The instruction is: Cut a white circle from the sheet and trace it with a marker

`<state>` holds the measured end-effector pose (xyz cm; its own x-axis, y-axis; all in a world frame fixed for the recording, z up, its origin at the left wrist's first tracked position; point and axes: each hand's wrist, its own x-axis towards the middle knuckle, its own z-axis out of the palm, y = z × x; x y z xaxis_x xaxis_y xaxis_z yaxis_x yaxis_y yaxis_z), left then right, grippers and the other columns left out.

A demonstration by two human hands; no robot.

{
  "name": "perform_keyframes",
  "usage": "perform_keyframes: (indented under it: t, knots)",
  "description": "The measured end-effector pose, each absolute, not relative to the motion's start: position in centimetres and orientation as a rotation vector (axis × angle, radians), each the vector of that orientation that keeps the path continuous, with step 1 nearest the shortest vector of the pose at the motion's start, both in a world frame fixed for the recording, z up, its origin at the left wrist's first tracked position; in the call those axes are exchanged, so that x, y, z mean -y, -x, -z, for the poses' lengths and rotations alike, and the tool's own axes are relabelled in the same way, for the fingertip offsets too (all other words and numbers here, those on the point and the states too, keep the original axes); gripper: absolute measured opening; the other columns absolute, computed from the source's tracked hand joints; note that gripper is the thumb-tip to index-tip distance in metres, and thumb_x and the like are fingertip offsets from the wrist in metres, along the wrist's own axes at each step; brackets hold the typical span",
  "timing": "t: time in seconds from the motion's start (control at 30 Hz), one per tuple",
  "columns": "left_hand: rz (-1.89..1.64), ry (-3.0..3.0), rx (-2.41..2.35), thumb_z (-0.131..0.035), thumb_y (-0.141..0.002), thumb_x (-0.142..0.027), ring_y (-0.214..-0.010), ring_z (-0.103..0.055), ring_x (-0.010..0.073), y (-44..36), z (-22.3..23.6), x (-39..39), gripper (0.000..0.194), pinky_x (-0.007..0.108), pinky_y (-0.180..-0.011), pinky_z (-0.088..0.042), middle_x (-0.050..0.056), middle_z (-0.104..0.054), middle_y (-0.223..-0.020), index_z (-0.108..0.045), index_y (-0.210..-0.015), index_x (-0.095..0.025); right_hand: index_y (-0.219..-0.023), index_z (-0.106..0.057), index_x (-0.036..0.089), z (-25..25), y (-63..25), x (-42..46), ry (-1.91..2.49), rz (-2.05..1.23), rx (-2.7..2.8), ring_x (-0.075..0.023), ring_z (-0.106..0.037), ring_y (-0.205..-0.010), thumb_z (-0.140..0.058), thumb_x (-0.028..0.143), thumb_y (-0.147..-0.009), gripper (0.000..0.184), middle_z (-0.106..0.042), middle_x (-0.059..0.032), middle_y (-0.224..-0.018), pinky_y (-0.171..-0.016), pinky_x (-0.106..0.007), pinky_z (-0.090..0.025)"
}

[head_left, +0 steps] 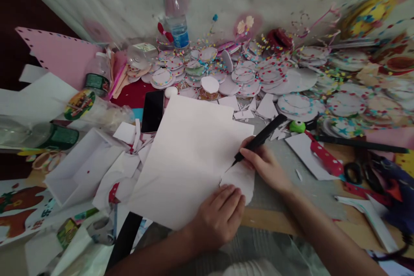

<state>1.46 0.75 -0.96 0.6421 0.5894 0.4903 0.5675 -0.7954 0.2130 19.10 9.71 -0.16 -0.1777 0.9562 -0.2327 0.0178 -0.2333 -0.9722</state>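
Observation:
A large white sheet of paper [187,155] lies in the middle of the table. My left hand [218,215] rests on its lower right part, fingers flat and together, pressing down a small white round piece [239,179]. My right hand [267,166] grips a black pen-like tool [260,138], its tip touching the paper at the upper edge of that round piece.
Many decorated paper discs [246,75] cover the back of the table. A water bottle [174,13] stands behind them. A black phone [153,111] lies left of the sheet, a white box [80,168] further left. Scissors [355,172] and a green punch [296,127] lie to the right.

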Motion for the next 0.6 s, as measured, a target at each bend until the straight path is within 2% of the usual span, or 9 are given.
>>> perform_keyframes:
  t: [0.13, 0.33, 0.6]
  knots:
    - [-0.913, -2.814, -0.969, -0.045, -0.092, -0.013, -0.103, -0.066, 0.0223, -1.39, 1.19, -0.75, 0.026, 0.034, -0.095, -0.054, 0.011, -0.072, -0.103, -0.066, -0.104, -0.005, -0.084, -0.052, 0.021, 0.18, -18.65, -9.45, 1.253, -1.362, 1.514, -0.0148, -0.051, -0.065, -0.060, 0.038, -0.084, 0.019, -0.055, -0.0003, -0.072, -0.055, -0.026, -0.043]
    - [-0.825, -2.851, -0.927, -0.042, -0.092, -0.013, -0.108, -0.063, 0.0233, -1.11, 1.51, -0.57, 0.029, 0.037, -0.098, -0.051, 0.014, -0.070, -0.109, -0.062, -0.110, -0.003, -0.085, -0.050, 0.021, 0.53, -18.70, -9.46, 1.227, -1.343, 1.591, -0.0148, -0.050, -0.065, -0.056, 0.037, -0.087, 0.018, -0.053, -0.0003, -0.072, -0.055, -0.026, -0.043]
    - [-0.858, -2.842, -0.921, -0.041, -0.092, -0.013, -0.103, -0.065, 0.0234, -1.18, 1.24, -0.76, 0.029, 0.036, -0.096, -0.052, 0.012, -0.071, -0.107, -0.065, -0.107, -0.004, -0.087, -0.049, 0.021, 0.66, -18.66, -9.12, 1.205, -1.359, 1.585, -0.0146, -0.049, -0.066, -0.056, 0.038, -0.087, 0.019, -0.051, -0.0001, -0.072, -0.056, -0.026, -0.043]
